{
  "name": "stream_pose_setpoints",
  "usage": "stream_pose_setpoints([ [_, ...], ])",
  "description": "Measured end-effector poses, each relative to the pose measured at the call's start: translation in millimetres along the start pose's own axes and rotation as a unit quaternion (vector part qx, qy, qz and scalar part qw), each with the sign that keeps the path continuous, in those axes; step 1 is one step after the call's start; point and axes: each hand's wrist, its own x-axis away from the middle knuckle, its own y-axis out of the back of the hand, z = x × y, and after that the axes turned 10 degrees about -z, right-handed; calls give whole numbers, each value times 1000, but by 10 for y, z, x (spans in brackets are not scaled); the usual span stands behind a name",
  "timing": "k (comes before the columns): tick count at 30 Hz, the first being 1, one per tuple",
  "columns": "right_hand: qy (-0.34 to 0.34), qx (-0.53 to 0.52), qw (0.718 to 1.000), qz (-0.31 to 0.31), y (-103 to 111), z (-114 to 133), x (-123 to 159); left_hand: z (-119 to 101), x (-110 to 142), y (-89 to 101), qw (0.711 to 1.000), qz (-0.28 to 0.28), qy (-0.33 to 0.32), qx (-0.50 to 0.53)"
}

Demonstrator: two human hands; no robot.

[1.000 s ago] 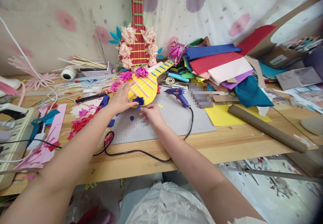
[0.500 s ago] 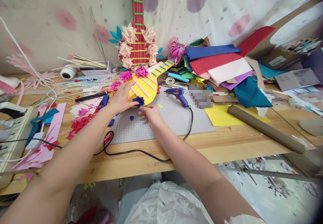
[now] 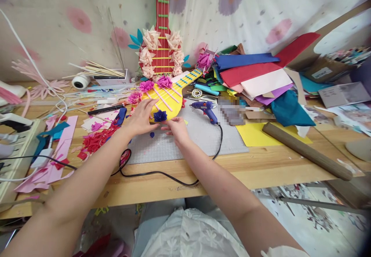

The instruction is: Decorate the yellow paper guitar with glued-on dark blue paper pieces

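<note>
A yellow craft lute [image 3: 171, 104] with pink bars, strings and pink flowers lies tilted over the grey cutting mat [image 3: 203, 141]. My left hand [image 3: 141, 118] grips its left side, fingers over the face and thumb beside a dark blue paper flower [image 3: 160, 115]. That flower sits at the lute's lower edge. My right hand [image 3: 177, 130] holds the bottom rim just right of the flower, its fingers curled and partly hidden. A small blue paper piece [image 3: 152, 135] lies on the mat below. To the right rests a blue hot glue gun [image 3: 206, 110].
A red lute [image 3: 162, 60] with pale flowers stands behind. Coloured sheets [image 3: 255, 77] pile up at back right, near a brown roll [image 3: 307, 150]. Red paper scraps [image 3: 97, 143] lie left. The glue gun's black cord [image 3: 162, 173] loops along the front of the wooden table [image 3: 232, 176].
The view has shifted slightly. My right hand has moved up closer against the lute's lower rim. My left thumb has dropped a little from the blue flower, which shows more fully.
</note>
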Motion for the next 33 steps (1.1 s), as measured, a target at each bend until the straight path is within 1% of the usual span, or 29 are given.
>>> stream_pose_setpoints([
  [6, 22, 28, 999, 12, 10, 22, -29, -4, -44, -62, 1000, -19, -13, -2],
  [16, 42, 46, 997, 38, 30, 5, -117, -24, -69, -48, 998, -19, -50, -14],
  [19, 44, 58, 997, 36, 44, 30, -135, -50, -72, -13, 999, -16, -47, -13],
  [22, 49, 70, 996, 30, 103, 93, -142, -40, -72, 63, 999, -33, -21, -14],
  [24, 61, 66, 995, 30, 188, 148, -146, -4, -62, 130, 998, -65, 4, -18],
  [27, 79, 72, 992, 60, 396, 221, -176, 44, 1, 207, 985, -154, 69, -40],
  [29, 90, 99, 987, 91, 578, 253, -228, 26, 97, 206, 963, -223, 134, -68],
  [30, 97, 116, 983, 108, 676, 264, -264, -6, 163, 185, 951, -248, 166, -81],
  [31, 106, 136, 977, 123, 778, 274, -307, -52, 238, 152, 943, -258, 191, -92],
  [32, 116, 158, 970, 146, 880, 285, -355, -109, 318, 111, 940, -251, 211, -98],
  [33, 127, 182, 960, 169, 980, 298, -405, -173, 399, 65, 944, -222, 221, -99],
])
